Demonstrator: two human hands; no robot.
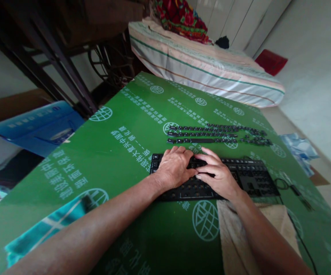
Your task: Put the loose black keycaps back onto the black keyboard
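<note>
A black computer keyboard [188,193] lies on the green table, many of its keys gone in the left and near parts. My left hand [175,166] rests over its left half, fingers together and bent down at the far edge, thumb on the key bed. My right hand [218,173] meets it from the right. Its fingers are apart and reach towards the left thumb; no object shows between them. Beyond the keyboard, loose black keycaps lie in rows [202,134], with a looser cluster of keycaps [255,136] at the right.
A beige cloth [234,233] lies under my right forearm, and a teal cloth [50,229] at the left. A cable and a small dark tool [301,195] sit right of the keyboard. Past the green table [119,145] stand a bed [205,72] and a blue box [39,126].
</note>
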